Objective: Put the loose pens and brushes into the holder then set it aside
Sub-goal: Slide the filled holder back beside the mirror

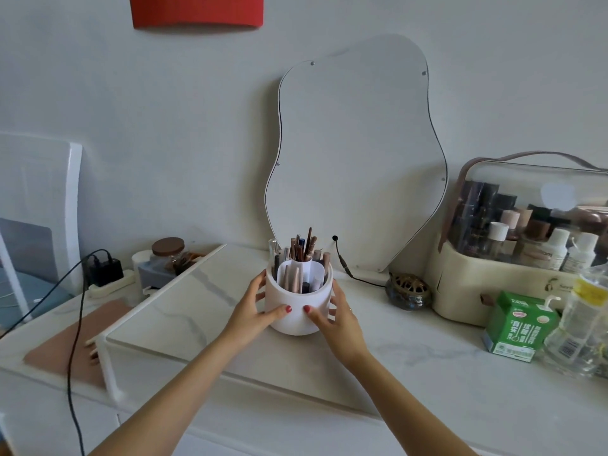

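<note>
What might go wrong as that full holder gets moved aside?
The tall pens stand loosely above the holder rim, so a tilt could spill them. The left hand and right hand only press its smooth sides; it might slip. The cable and ornament crowd its right.

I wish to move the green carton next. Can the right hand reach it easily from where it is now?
Probably yes. The right hand is on the white holder, and the marble top between it and the green carton looks bare. It must first let go of the holder.
</note>
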